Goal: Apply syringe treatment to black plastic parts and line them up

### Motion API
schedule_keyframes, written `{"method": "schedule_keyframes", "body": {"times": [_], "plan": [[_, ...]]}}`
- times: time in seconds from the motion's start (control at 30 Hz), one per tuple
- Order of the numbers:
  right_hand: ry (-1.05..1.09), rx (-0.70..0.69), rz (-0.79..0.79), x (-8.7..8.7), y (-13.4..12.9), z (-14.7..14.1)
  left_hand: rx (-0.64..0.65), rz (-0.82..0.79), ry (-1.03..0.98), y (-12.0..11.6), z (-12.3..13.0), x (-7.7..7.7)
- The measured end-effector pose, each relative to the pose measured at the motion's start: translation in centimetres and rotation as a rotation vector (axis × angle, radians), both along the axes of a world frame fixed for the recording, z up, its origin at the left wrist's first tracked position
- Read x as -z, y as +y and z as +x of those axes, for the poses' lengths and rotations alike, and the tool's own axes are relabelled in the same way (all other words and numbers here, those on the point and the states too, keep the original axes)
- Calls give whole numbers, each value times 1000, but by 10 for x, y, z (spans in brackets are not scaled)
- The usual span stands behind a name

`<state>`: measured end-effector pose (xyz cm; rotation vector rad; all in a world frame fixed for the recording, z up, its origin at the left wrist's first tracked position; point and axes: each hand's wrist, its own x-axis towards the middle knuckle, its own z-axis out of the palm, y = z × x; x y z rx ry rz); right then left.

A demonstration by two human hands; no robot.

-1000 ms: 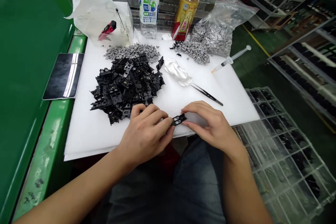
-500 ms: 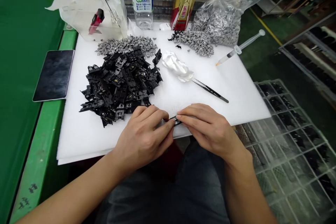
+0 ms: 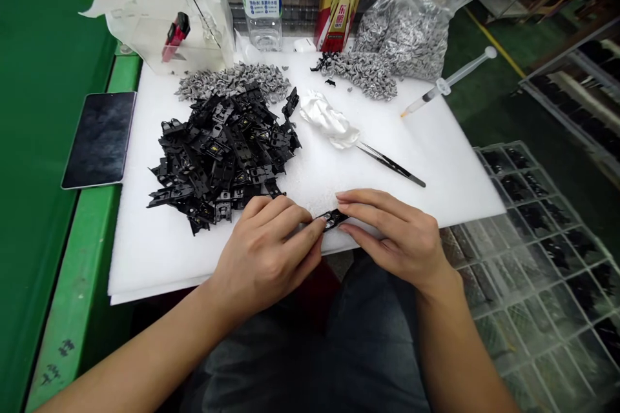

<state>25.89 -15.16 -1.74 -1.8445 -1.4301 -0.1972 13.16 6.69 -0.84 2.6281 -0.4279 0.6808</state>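
Observation:
Between my two hands, at the front edge of the white foam board, is a small black plastic part (image 3: 333, 219) with a lighter spot on it. My left hand (image 3: 274, 245) is closed on its left end, thumb and fingertips pressed together there. Around the right end, the fingers and thumb of my right hand (image 3: 394, 232) grip from above and below; the far tip of the part is hidden between them. Left of the hands lies a heap of similar black plastic parts (image 3: 225, 155).
On the foam board (image 3: 436, 161) lie tweezers (image 3: 391, 166), crumpled white wrapping (image 3: 329, 119), a syringe (image 3: 448, 82) and piles of small grey pieces (image 3: 232, 82). Behind stand two bottles (image 3: 261, 0) and a bag of grey pieces (image 3: 411, 32). A phone (image 3: 99, 139) rests at the left.
My right hand has shifted slightly right, its fingers and thumb parting, so more of the black plastic part shows. The left hand keeps its hold.

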Motion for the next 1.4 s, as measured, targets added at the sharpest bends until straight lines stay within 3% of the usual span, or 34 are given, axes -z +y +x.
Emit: {"method": "schedule_keyframes", "body": {"times": [0.4,0.67,1.1,1.4], "plan": [[-115,-53,-54,-1,-5,-3,25,56,5,3,-1,1],[-37,-24,-32,0,-4,-2,5,7,2,0,1,-2],[-67,-36,-176,-6,-1,0,-6,24,7,-4,2,-2],[-35,-33,-118,-5,0,1,-8,14,2,-3,1,-2]]}}
